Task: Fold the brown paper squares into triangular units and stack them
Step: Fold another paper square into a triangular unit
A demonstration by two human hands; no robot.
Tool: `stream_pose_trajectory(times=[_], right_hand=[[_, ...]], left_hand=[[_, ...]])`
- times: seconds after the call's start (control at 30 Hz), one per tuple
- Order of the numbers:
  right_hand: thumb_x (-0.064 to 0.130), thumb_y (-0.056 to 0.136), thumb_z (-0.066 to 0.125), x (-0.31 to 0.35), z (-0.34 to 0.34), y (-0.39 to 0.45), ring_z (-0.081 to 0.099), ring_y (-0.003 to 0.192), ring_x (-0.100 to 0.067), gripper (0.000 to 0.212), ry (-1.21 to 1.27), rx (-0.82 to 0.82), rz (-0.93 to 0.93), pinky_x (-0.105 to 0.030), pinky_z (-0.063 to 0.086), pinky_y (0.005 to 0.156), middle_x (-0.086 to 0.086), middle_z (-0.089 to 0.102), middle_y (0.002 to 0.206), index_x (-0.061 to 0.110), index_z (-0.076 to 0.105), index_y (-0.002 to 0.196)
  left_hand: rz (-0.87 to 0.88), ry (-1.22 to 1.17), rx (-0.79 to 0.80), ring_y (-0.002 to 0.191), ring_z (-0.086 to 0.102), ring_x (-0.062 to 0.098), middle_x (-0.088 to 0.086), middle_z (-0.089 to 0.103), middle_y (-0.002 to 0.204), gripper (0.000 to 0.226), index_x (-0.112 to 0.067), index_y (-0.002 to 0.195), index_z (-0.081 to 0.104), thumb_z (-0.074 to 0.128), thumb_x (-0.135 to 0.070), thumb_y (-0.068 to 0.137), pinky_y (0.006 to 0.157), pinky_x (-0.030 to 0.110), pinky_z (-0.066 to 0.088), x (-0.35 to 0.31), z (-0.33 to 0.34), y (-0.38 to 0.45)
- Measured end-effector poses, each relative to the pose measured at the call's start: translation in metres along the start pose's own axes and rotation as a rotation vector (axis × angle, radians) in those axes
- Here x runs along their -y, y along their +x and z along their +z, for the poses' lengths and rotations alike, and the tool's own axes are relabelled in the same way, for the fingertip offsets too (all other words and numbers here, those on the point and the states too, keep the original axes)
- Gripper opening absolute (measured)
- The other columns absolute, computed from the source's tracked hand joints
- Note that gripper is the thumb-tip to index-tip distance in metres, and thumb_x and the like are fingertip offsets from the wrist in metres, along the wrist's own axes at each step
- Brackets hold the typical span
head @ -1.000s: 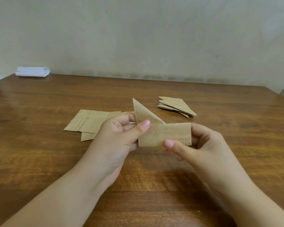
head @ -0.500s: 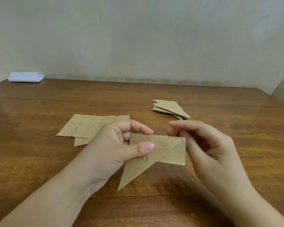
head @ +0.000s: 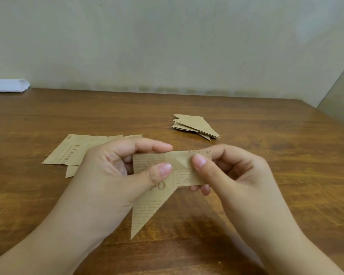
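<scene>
both hands hold one half-folded piece of brown paper (head: 167, 171) in the air above the near middle of the wooden table (head: 266, 175): the left hand (head: 111, 175) pinches its left part between thumb and forefinger, and the right hand (head: 232, 175) pinches its right end, thumb on the near face and the other fingers curled behind. one long pointed flap hangs down toward the near edge, and the right end shows a small diagonal crease under the right thumb. the likeliest trouble, as i judge it, is a crooked fold: the piece is unsupported in the air, so if either pinch slips while the right end is turned over, the edges may not meet and the unit would come out lopsided and sit badly on the pile. pressing the crease too hard at the wrong line would leave a mark that thin printed paper probably keeps. the hanging point could also catch on the table or bend if the hands drop lower. the stack of finished triangles (head: 195, 126) lies far right, loosely fanned, so a careless placement might push it further out of line. the unfolded sheets (head: 75, 151) lie at the left, partly hidden behind the left hand, and a sweep of that wrist could scatter them. a white folded cloth (head: 8, 85) sits at the far left, well apart.
</scene>
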State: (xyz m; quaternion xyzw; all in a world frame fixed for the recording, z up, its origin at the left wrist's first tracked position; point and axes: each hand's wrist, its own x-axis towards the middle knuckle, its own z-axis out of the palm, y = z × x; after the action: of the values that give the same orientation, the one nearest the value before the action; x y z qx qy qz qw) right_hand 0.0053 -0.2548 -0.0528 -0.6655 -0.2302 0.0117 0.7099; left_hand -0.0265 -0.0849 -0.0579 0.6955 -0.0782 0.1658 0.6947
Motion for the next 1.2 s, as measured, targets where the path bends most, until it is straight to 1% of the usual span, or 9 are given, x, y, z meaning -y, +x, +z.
stream_pose_trajectory(times=[0.13, 0.27, 0.33, 0.53, 0.67, 0.83, 0.93, 1.07, 1.2], right_hand=[[0.023, 0.075, 0.064, 0.001, 0.000, -0.001, 0.058, 0.046, -0.004, 0.018, 0.005, -0.021, 0.022, -0.013, 0.044, 0.050, -0.001, 0.065, 0.054, 0.007, 0.067, 0.067], [0.022, 0.076, 0.064, 0.001, 0.000, 0.000, 0.057, 0.044, -0.004, 0.021, -0.004, -0.021, 0.036, -0.013, 0.043, 0.050, -0.001, 0.063, 0.052, 0.004, 0.064, 0.065], [0.025, 0.076, 0.063, 0.001, -0.001, 0.000, 0.056, 0.044, -0.004, 0.023, -0.020, -0.024, 0.051, -0.014, 0.044, 0.050, -0.001, 0.063, 0.052, 0.005, 0.064, 0.064], [0.035, 0.076, 0.063, -0.003, -0.001, 0.000, 0.050, 0.051, -0.021, 0.022, -0.058, -0.012, 0.113, -0.029, 0.040, 0.052, -0.007, 0.064, 0.052, 0.020, 0.066, 0.060], [0.035, 0.075, 0.063, -0.005, 0.000, 0.002, 0.053, 0.050, -0.018, 0.021, -0.055, -0.012, 0.117, -0.024, 0.042, 0.050, -0.008, 0.064, 0.052, 0.021, 0.067, 0.061], [0.035, 0.074, 0.063, -0.006, 0.000, 0.002, 0.053, 0.050, -0.017, 0.022, -0.041, -0.009, 0.118, -0.022, 0.043, 0.050, -0.009, 0.063, 0.052, 0.018, 0.068, 0.061], [0.035, 0.075, 0.063, -0.009, -0.001, 0.002, 0.052, 0.050, -0.017, 0.023, -0.044, -0.009, 0.113, -0.022, 0.043, 0.050, -0.008, 0.063, 0.052, 0.018, 0.067, 0.061], [0.037, 0.074, 0.062, -0.012, -0.003, 0.004, 0.049, 0.050, -0.015, 0.025, -0.081, -0.027, 0.120, -0.022, 0.040, 0.050, -0.007, 0.062, 0.051, 0.015, 0.067, 0.062], [0.036, 0.072, 0.063, -0.012, -0.006, 0.007, 0.049, 0.049, -0.011, 0.024, -0.087, -0.032, 0.122, -0.017, 0.040, 0.051, -0.003, 0.062, 0.052, 0.015, 0.066, 0.061]], left_hand=[[-0.008, -0.011, -0.022, 0.069, 0.070, 0.012, 0.003, 0.074, 0.077, 0.029, -0.032, 0.077, 0.078, 0.079, -0.033, 0.048, 0.061, 0.020, 0.055, 0.001, 0.002, 0.000], [-0.020, 0.009, -0.041, 0.064, 0.070, 0.011, 0.003, 0.074, 0.073, 0.029, -0.032, 0.072, 0.078, 0.085, -0.017, 0.048, 0.057, 0.018, 0.054, 0.000, 0.006, 0.000], [-0.022, 0.005, -0.046, 0.064, 0.070, 0.011, 0.004, 0.074, 0.073, 0.021, -0.032, 0.071, 0.078, 0.082, -0.019, 0.054, 0.056, 0.018, 0.054, 0.000, 0.007, 0.000], [-0.032, 0.071, -0.052, 0.064, 0.069, 0.013, 0.004, 0.074, 0.072, 0.036, -0.033, 0.069, 0.077, 0.089, -0.012, 0.042, 0.056, 0.021, 0.056, -0.003, 0.008, 0.000], [-0.042, 0.039, -0.063, 0.064, 0.070, 0.014, 0.004, 0.074, 0.071, 0.026, -0.033, 0.072, 0.077, 0.078, -0.019, 0.050, 0.055, 0.021, 0.054, 0.000, 0.007, -0.001], [-0.061, 0.056, -0.067, 0.063, 0.069, 0.014, 0.005, 0.073, 0.071, 0.037, -0.032, 0.072, 0.077, 0.089, -0.021, 0.038, 0.057, 0.022, 0.056, -0.003, 0.008, -0.002], [-0.088, 0.022, -0.089, 0.060, 0.069, 0.012, 0.005, 0.073, 0.070, 0.027, -0.031, 0.071, 0.077, 0.076, -0.022, 0.046, 0.055, 0.022, 0.056, -0.003, 0.009, -0.001], [-0.168, 0.023, -0.070, 0.063, 0.070, 0.011, 0.002, 0.074, 0.071, 0.022, -0.024, 0.075, 0.076, 0.074, -0.019, 0.053, 0.055, 0.019, 0.055, -0.003, 0.009, -0.001], [-0.247, 0.030, -0.086, 0.067, 0.071, 0.011, 0.004, 0.074, 0.070, 0.005, -0.016, 0.072, 0.074, 0.071, -0.016, 0.068, 0.057, 0.015, 0.053, -0.002, 0.002, 0.002]])
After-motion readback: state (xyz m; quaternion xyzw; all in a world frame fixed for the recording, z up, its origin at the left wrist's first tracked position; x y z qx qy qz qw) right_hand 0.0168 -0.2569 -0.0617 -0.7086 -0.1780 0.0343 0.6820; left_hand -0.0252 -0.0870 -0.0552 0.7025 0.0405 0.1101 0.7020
